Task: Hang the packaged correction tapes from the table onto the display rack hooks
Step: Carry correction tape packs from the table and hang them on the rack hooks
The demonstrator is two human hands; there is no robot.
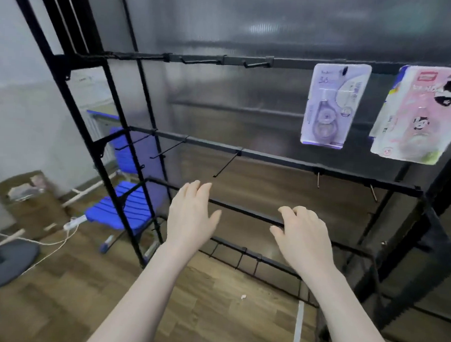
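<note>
Nearest to us, our two bare forearms reach forward over the wooden floor (208,294). Our left hand (190,216) is flat, palm down, its fingers straight and pressed together with the thumb out to the side; it holds nothing and lies in front of a lower crossbar of the black display rack (258,156). Our right hand (303,232) is also empty, its fingers loosely curled and slightly apart, the tips at that same bar; we cannot tell whether they touch it.

Further on, thin hooks (226,165) stick out bare from the middle bar. On the top bar, to the right, two packaged correction tapes already hang: a pale lilac pack (334,105) and, just beside it at the frame's edge, a pink pack with a panda print (423,115), tilted. Two hooks to the left of them on that bar carry nothing.

To the left, behind the rack, stand a blue chair (124,207), a cardboard box (29,198) and a white power strip (75,222) on the floor.
</note>
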